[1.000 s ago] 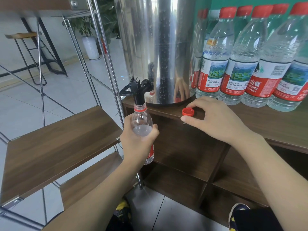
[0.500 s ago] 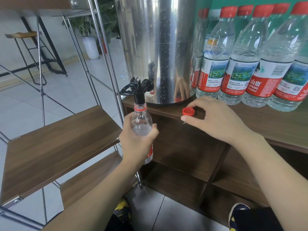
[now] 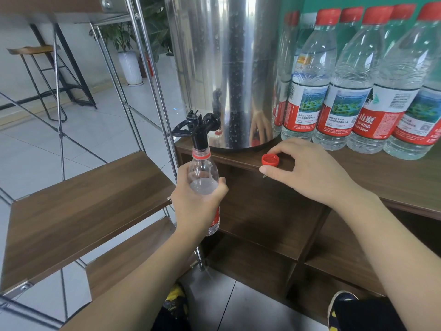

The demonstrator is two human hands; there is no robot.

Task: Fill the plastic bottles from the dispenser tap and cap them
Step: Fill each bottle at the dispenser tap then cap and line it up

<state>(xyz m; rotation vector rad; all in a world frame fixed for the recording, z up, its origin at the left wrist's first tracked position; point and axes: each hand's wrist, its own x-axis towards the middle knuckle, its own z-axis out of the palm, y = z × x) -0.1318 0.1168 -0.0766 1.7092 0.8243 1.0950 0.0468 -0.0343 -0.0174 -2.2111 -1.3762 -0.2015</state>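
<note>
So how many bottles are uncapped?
1: the bottle under the tap, gripped by the left hand; its cap sits on the counter, pinched by the right hand. Others may hide behind the capped row.

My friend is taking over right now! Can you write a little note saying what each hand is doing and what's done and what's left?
Left hand grips the open bottle, its mouth up against the black tap of the steel dispenser.
Right hand rests on the counter, fingers at the loose red cap.
Done: capped bottles stand beside the dispenser.
Left: finish filling this bottle, then screw on the cap.
</note>
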